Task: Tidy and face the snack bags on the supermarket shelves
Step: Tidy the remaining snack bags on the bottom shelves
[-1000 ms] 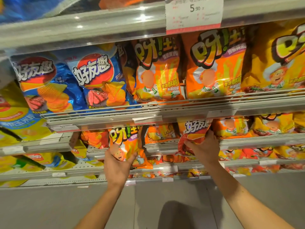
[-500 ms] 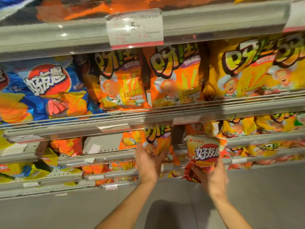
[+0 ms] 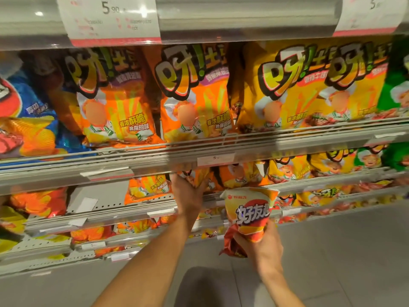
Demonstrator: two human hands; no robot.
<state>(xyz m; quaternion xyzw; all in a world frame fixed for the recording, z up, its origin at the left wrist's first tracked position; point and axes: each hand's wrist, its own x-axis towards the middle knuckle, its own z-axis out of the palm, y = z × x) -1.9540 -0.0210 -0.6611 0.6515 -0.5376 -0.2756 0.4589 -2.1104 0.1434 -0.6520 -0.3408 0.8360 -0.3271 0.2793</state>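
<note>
Left hand [image 3: 188, 193]: fingertips hidden under the shelf rail [image 3: 155, 165]; what they touch on the orange bag [image 3: 199, 176] cannot be read

Red-and-yellow bag [image 3: 247, 216]: lower end covered by the right hand [image 3: 262, 247], small print blurred

Blue bag [image 3: 24, 120]: cut off by left edge

Green bag [image 3: 396, 85]: cut off by right edge

Price tag [image 3: 110, 18]: top cropped, fine print illegible

Small tag [image 3: 215, 159]: too small to read
</note>
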